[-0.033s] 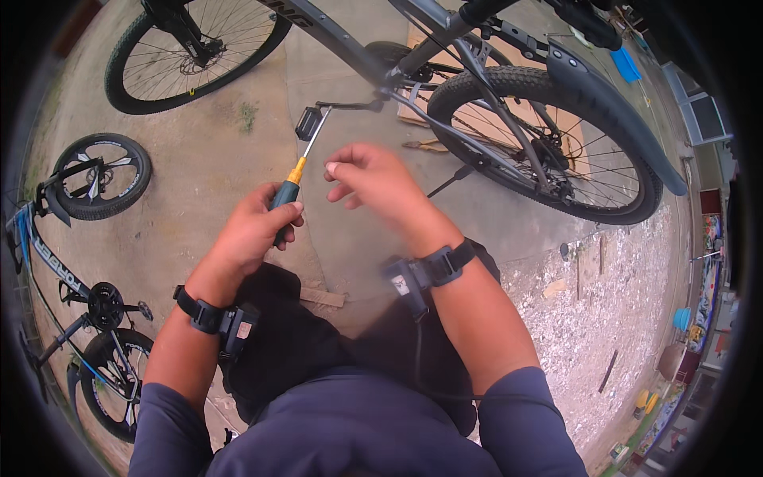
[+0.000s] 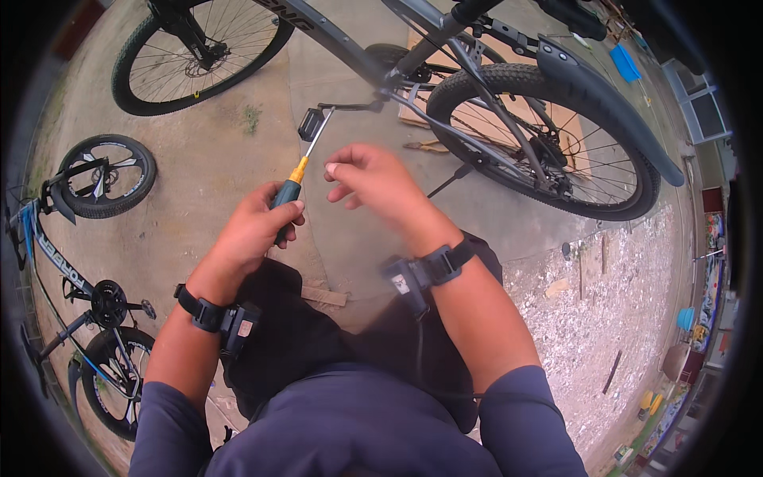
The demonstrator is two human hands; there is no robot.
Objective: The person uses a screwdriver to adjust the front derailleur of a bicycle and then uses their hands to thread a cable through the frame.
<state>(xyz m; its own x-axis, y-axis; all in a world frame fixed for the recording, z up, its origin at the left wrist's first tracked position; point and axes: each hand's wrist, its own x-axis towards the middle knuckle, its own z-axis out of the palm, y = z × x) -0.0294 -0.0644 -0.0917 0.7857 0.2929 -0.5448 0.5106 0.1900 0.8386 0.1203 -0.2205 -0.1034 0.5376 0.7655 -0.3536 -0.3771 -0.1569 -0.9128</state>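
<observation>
My left hand (image 2: pixel 266 219) is closed around the green and yellow handle of a screwdriver (image 2: pixel 288 195), whose metal shaft points up toward a black pedal (image 2: pixel 310 123) on the grey bicycle (image 2: pixel 330 40). Just right of the screwdriver, my right hand (image 2: pixel 362 179) hangs with loosely curled, parted fingers and nothing visible in them. The grey bicycle's rear wheel (image 2: pixel 513 76) lies beyond that hand to the right. I cannot tell whether the screwdriver tip touches the pedal.
A second bicycle (image 2: pixel 67 270) lies at the left beside a detached-looking wheel (image 2: pixel 119 199). Cardboard (image 2: pixel 409 115) and pliers (image 2: pixel 421 145) are under the grey bicycle. A wood scrap (image 2: pixel 322 296) lies near my legs. Blue containers (image 2: pixel 624 63) and assorted items line the right rim.
The bicycles and ground have shifted very slightly in the picture. My hands and the screwdriver look the same.
</observation>
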